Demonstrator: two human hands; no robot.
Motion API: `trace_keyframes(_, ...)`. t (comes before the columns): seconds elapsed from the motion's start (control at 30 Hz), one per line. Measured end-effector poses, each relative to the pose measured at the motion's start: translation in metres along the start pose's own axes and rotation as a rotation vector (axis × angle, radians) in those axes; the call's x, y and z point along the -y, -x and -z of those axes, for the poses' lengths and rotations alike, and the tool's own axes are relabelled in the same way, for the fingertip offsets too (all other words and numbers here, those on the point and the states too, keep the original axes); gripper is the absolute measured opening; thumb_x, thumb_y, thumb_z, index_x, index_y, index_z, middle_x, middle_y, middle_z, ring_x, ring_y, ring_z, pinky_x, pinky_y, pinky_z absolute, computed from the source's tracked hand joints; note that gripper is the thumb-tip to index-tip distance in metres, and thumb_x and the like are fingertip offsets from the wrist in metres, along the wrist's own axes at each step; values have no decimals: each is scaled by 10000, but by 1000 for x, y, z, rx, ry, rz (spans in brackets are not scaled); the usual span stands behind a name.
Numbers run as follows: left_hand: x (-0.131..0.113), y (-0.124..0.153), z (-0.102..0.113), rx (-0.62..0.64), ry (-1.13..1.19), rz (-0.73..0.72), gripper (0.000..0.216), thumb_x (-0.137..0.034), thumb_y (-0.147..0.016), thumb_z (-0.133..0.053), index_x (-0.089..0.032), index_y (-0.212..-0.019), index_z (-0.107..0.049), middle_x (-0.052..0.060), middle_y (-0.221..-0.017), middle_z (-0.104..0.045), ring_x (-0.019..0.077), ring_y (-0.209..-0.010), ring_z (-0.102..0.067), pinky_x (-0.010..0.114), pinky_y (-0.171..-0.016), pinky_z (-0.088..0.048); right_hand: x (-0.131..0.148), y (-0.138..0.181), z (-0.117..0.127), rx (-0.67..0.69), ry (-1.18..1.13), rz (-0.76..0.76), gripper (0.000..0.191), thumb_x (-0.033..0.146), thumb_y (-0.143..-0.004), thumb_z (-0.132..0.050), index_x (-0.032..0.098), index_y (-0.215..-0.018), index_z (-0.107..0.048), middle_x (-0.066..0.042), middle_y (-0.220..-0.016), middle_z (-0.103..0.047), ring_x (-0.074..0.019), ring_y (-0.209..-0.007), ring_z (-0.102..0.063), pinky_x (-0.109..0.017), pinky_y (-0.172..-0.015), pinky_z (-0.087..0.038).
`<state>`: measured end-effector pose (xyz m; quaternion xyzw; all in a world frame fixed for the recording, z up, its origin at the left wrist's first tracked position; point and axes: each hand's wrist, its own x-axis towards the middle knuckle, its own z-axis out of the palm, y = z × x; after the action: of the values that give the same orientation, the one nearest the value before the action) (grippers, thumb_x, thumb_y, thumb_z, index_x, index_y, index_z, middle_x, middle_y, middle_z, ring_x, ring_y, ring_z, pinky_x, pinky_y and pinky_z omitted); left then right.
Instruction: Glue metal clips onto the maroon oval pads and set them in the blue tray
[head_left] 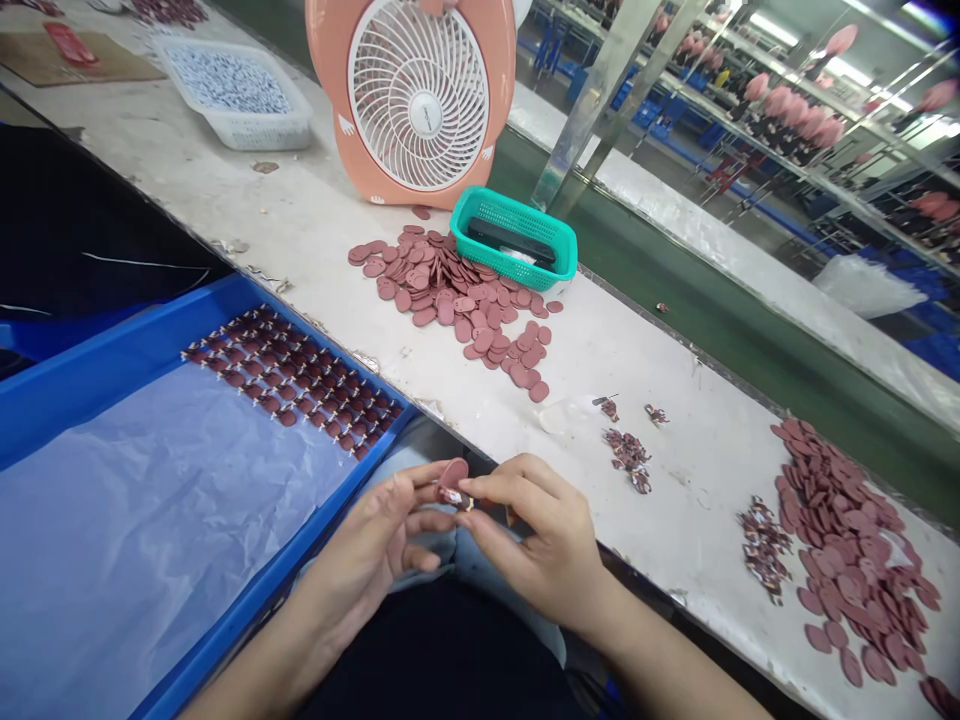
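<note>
Above my lap, my left hand pinches a reddish-brown oval disc by its edge, lower fingers loosely curled. My right hand closes thumb and forefinger on a small dark brown piece with white and yellowish bits, touching or just under the disc. Fingertips partly cover both, so I cannot tell whether they are joined. To the left, a blue tray lined with thin whitish sheet holds rows of similar dark reddish pieces at its far end.
Loose oval discs lie piled on the white bench, with another heap at right. Small dark parts sit in clusters. Behind are an orange fan, a green basket and a white basket.
</note>
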<state>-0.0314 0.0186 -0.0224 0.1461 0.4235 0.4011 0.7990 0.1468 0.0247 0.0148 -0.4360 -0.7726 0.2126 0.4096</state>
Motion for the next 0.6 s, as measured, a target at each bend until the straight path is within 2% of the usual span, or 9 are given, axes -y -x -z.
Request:
trace_keyframes(0.07, 0, 0, 2, -164, -46, -193, 458, -530, -586, -903, -216, -893, -773, 35, -839, -696, 145, -684, -601, 184, -472, -519, -5, 2, -13, -103, 165, 72, 148, 131, -897, -657, 178, -1033, -692, -48, -803, -667, -151, -694, -626, -264, -608, -540)
trace_keyframes(0.13, 0, 0, 5, -241, -108, -331, 368, -429, -569, -940, -216, -793, -741, -4, -734, -653, 128, -631, -557, 176, -463, -491, -10, 3, -28, -149, 301, 146, 163, 125, -898, -659, 170, -1054, -680, -52, -782, -669, -161, -672, -608, -281, -592, -522)
trace_keyframes(0.27, -2, -2, 5, -245, -197, -393, 286, -349, -619, -923, -209, -735, -703, -1, -785, -684, 119, -623, -536, 180, -476, -462, -16, -1, -53, -140, 381, 235, 180, 157, -900, -670, 143, -1079, -663, -54, -762, -684, -166, -631, -589, -301, -566, -491)
trace_keyframes(0.4, -3, -7, 14, -354, -284, -401, 298, -447, -688, -849, -204, -747, -688, 20, -819, -697, 140, -641, -568, 205, -469, -448, -12, -7, -62, -128, 364, 244, 140, 163, -914, -636, 152, -1051, -663, -44, -730, -675, -159, -610, -591, -297, -558, -486)
trace_keyframes(0.5, -9, -17, 46, -515, -449, -370, 381, -550, -711, -773, -213, -850, -662, 44, -891, -703, 207, -762, -658, 248, -519, -498, -7, -4, -54, -47, 315, 285, 175, 177, -901, -652, 156, -1075, -653, -30, -709, -671, -149, -575, -579, -289, -522, -474)
trace_keyframes(0.6, -24, -33, 101, -691, -602, -350, 396, -551, -723, -734, -217, -917, -649, 81, -947, -727, 273, -910, -689, 304, -630, -542, -7, 7, -39, -5, 271, 310, 210, 124, -878, -652, 137, -1088, -650, -34, -700, -667, -148, -564, -562, -288, -506, -474)
